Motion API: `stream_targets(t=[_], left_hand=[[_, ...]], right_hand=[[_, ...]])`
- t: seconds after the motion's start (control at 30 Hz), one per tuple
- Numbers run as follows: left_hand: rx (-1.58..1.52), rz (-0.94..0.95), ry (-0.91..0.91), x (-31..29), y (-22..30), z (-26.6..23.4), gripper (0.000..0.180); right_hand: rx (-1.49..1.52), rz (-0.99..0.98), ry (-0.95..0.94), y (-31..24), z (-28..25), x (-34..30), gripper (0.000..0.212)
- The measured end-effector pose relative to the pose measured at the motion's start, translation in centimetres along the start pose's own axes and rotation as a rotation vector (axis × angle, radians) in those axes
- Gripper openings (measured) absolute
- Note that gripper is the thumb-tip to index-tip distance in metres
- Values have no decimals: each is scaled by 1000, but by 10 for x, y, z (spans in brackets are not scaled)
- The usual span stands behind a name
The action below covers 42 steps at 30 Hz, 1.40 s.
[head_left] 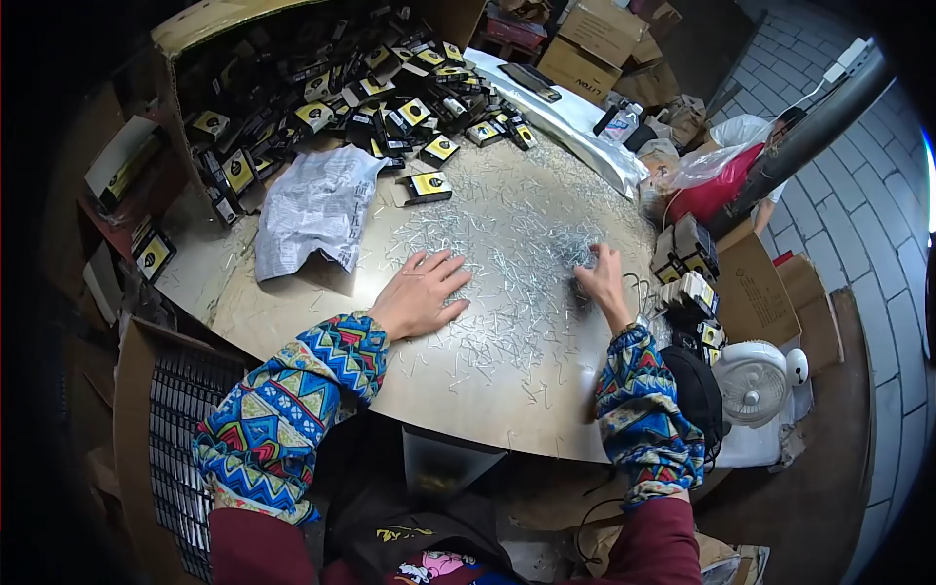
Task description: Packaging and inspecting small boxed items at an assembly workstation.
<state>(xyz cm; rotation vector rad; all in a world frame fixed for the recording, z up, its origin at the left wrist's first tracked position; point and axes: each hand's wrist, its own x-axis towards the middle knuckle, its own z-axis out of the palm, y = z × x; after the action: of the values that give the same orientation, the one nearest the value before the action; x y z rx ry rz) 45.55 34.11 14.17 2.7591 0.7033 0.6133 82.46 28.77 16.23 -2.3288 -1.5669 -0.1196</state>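
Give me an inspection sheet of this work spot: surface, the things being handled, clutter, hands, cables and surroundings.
Surface: round pale tabletop, near edge bare.
Job's things: a spread of small silvery metal pins covers the middle.
Clutter: crumpled white plastic bag left of the pins; one small black-and-yellow box lies alone; a heap of similar boxes at the far left.
Hands: left hand lies flat, fingers spread, on the pins; right hand has curled fingers down in the pins, grip unclear.
Cables: thin dark wire below the table edge.
Surroundings: white fan at right, cardboard cartons beyond, another person at far right.
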Motion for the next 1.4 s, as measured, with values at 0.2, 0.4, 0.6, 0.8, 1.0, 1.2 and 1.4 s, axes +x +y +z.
stream_targets(t=[0.2,0.4,0.6,0.8,1.0,1.2,1.4], left_hand=[[11,-20,7,-6,-4,-2,47],[-12,-20,-5,-6,-2,-4,46],[-11,-29,-9,-5,-2,-4,47],[-30,-6,-7,6,6,-2,47],[-11,-24,-4,-4,-3,-3,47],[-5,-36,-26,-2,-1,-5,48],[42,-105,-98,17,8,-8,43]], right_hand=[[1014,244,388,-20,-44,25,32],[214,-141,513,-23,-73,31,26],[180,-105,-189,-5,-40,16,59],[852,217,-6,18,-10,28,41],[1973,469,74,-36,-51,29,28],[1827,160,85,-44,-89,49,26],[1307,110,168,-40,-112,55,25]])
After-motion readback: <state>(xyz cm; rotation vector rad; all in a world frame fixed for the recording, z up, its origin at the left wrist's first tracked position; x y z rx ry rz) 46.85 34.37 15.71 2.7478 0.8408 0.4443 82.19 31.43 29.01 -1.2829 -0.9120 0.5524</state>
